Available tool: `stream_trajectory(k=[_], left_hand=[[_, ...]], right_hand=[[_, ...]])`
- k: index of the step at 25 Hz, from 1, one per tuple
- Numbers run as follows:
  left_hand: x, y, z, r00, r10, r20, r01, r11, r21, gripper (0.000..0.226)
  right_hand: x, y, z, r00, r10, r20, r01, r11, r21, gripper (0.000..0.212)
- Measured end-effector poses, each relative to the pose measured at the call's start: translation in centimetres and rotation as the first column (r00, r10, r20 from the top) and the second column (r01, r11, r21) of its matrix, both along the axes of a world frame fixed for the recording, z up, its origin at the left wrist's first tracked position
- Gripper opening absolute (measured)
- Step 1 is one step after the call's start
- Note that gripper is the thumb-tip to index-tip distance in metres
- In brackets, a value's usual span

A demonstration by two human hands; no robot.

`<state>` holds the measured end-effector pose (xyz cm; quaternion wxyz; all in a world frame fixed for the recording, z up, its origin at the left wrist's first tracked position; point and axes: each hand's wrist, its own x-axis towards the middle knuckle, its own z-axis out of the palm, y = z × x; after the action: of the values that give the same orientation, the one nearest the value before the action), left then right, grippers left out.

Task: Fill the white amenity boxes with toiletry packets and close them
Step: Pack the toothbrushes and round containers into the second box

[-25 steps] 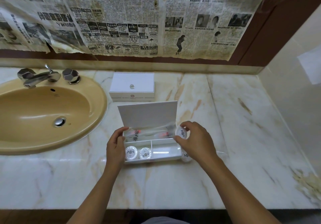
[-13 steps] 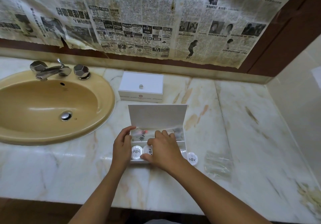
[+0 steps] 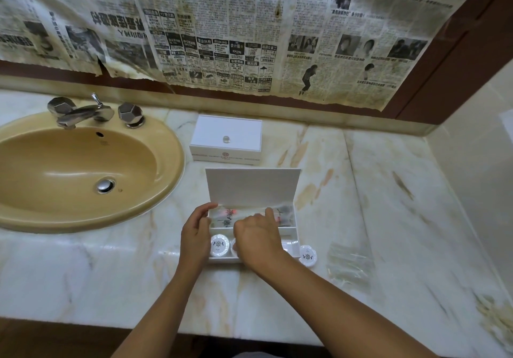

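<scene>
An open white amenity box stands on the marble counter with its lid raised. Clear toiletry packets lie in its rear compartment. A round white packet sits in the front left one. My left hand holds the box's left wall. My right hand is inside the box over the front compartments, fingers curled down; what it holds is hidden. Another round packet lies on the counter just right of the box. A second, closed white box stands behind.
A tan sink with a chrome tap takes up the left. A clear empty wrapper lies on the counter to the right. Newspaper covers the wall behind. A side wall rises at the far right.
My right hand moved from the box's right end, where it held a round packet, leftwards into the box over the front compartments. My left hand stayed on the left wall.
</scene>
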<state>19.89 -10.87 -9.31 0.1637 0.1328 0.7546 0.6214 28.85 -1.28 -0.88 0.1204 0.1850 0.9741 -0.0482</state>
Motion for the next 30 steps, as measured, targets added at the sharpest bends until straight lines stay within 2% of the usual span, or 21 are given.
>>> stream_trajectory(k=[4, 10, 14, 18, 22, 24, 28, 30], left_hand=[[0.1, 0.0, 0.0, 1.0, -0.007, -0.008, 0.007, 1.0, -0.002, 0.044], [0.0, 0.1, 0.2, 1.0, 0.001, -0.008, -0.001, 1.0, -0.004, 0.043], [0.0, 0.0, -0.1, 1.0, -0.002, -0.012, 0.002, 1.0, -0.015, 0.043], [0.0, 0.0, -0.1, 1.0, 0.005, 0.012, -0.005, 1.0, -0.009, 0.043], [0.1, 0.1, 0.1, 1.0, -0.004, 0.003, 0.004, 1.0, -0.021, 0.042], [0.1, 0.1, 0.1, 1.0, 0.0, 0.001, 0.0, 1.0, -0.026, 0.042], [0.1, 0.1, 0.1, 1.0, -0.005, -0.009, 0.005, 0.999, -0.035, 0.041], [0.0, 0.0, 0.1, 1.0, -0.006, -0.01, 0.005, 0.999, -0.038, 0.041]], right_hand=[[-0.4, 0.0, -0.6, 1.0, -0.013, 0.004, 0.013, 0.997, -0.074, 0.025], [0.2, 0.2, -1.7, 1.0, -0.021, -0.022, 0.018, 0.991, -0.136, 0.02], [1.2, 0.2, -2.2, 0.989, -0.106, -0.1, 0.081, 0.97, -0.23, 0.022], [3.0, 1.6, -1.0, 0.924, -0.267, -0.273, 0.167, 0.926, -0.34, 0.031], [5.3, 4.2, -0.4, 0.802, -0.441, -0.402, 0.297, 0.879, -0.373, 0.024], [6.7, 5.6, -0.8, 0.786, -0.489, -0.377, 0.364, 0.86, -0.357, 0.024], [8.7, 7.1, -1.4, 0.822, -0.541, -0.18, 0.47, 0.821, -0.324, 0.031], [9.1, 7.3, -1.4, 0.829, -0.542, -0.136, 0.481, 0.816, -0.321, 0.033]])
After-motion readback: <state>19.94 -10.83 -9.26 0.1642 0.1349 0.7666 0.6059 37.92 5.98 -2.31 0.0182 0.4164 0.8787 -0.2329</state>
